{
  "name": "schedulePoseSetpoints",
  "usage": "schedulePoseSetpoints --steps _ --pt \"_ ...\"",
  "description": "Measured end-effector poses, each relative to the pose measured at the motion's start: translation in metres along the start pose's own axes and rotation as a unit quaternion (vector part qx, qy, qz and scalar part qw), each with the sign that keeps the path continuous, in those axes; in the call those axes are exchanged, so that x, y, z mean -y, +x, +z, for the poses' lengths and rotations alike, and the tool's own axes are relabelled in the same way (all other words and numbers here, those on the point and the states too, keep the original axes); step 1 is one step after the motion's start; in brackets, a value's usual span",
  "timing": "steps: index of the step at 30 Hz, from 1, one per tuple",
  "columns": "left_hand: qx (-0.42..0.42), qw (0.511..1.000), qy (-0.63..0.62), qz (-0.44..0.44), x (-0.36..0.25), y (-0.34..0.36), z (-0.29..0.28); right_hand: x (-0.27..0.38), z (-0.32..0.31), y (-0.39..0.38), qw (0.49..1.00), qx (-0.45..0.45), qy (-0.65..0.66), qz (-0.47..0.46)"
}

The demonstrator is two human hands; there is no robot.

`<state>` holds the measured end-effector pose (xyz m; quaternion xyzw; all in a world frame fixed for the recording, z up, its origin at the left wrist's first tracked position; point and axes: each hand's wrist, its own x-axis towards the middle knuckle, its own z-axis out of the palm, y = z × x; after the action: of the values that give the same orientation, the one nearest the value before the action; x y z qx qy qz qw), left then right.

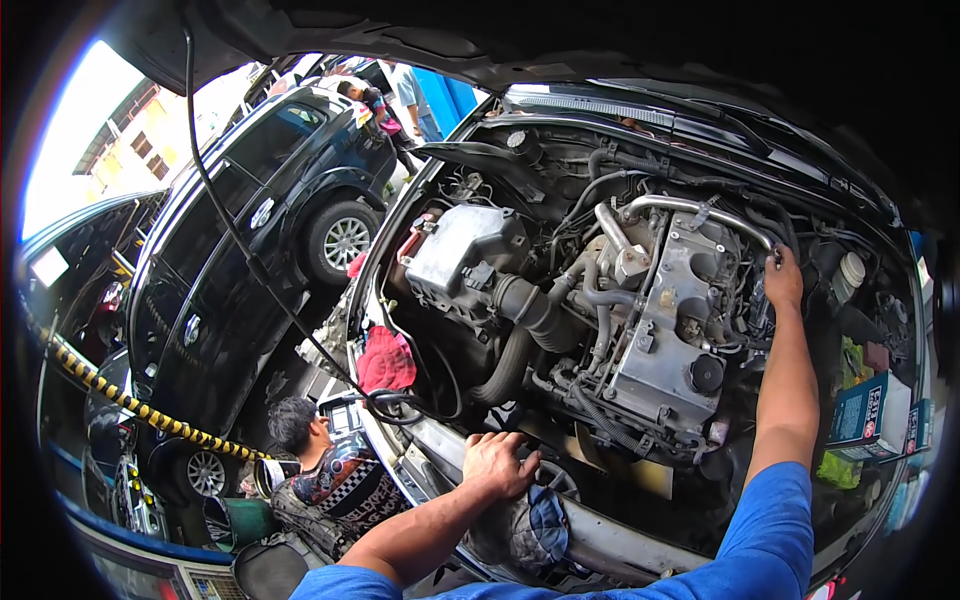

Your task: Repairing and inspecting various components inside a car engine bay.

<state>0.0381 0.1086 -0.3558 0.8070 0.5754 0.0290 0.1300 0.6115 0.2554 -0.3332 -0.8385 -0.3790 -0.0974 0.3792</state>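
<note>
Right hand (785,280) at the right end of a curved metal pipe (700,208) above a car engine (660,350)
At the bay's right side sits a teal and white box (862,422), contents hidden, beside yellow-green material (840,470); a pale-capped reservoir (850,270) is near the right hand, its inside not visible. A green bucket (240,522) stands at lower left, contents unclear. A red cloth (385,360) lies on the bay's left edge; beyond are a crouching person (335,465) and a dark parked car (270,190). The left hand (497,465) rests palm down on the front edge, fingers loosely spread. The right fingers are curled; what they grip, I cannot tell. The pipe's long axis runs left to right across the engine's far end, its right end bending nearer
</note>
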Motion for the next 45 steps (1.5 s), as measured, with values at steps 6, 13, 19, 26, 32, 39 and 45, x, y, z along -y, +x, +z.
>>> schedulePoseSetpoints --steps 6,13,19,26,32,39,45 --pt "0.006 1.0 0.0 -0.011 0.0 -0.002 -0.003 0.014 0.003 -0.003 0.997 0.03 -0.061 0.038" --pt "0.03 0.999 0.0 -0.014 -0.004 -0.001 -0.009 0.014 -0.001 0.0 0.996 0.06 -0.065 0.028" --pt "0.022 1.0 0.007 -0.002 -0.001 0.002 -0.006 0.007 0.002 0.01 0.991 0.063 -0.116 0.034" --pt "0.034 0.999 -0.006 -0.011 0.0 -0.006 -0.007 -0.008 0.007 0.007 0.997 0.059 -0.046 -0.011" --pt "0.03 0.999 0.0 0.025 -0.009 0.006 0.006 -0.063 -0.018 0.031 0.997 0.062 -0.05 0.007" --pt "-0.008 0.999 0.009 -0.033 0.002 0.001 0.0 -0.028 -0.052 0.029 0.999 0.041 -0.008 -0.031" --pt "-0.012 1.0 -0.016 0.012 -0.007 0.009 0.013 -0.069 -0.076 0.011 0.977 0.156 0.137 0.056"
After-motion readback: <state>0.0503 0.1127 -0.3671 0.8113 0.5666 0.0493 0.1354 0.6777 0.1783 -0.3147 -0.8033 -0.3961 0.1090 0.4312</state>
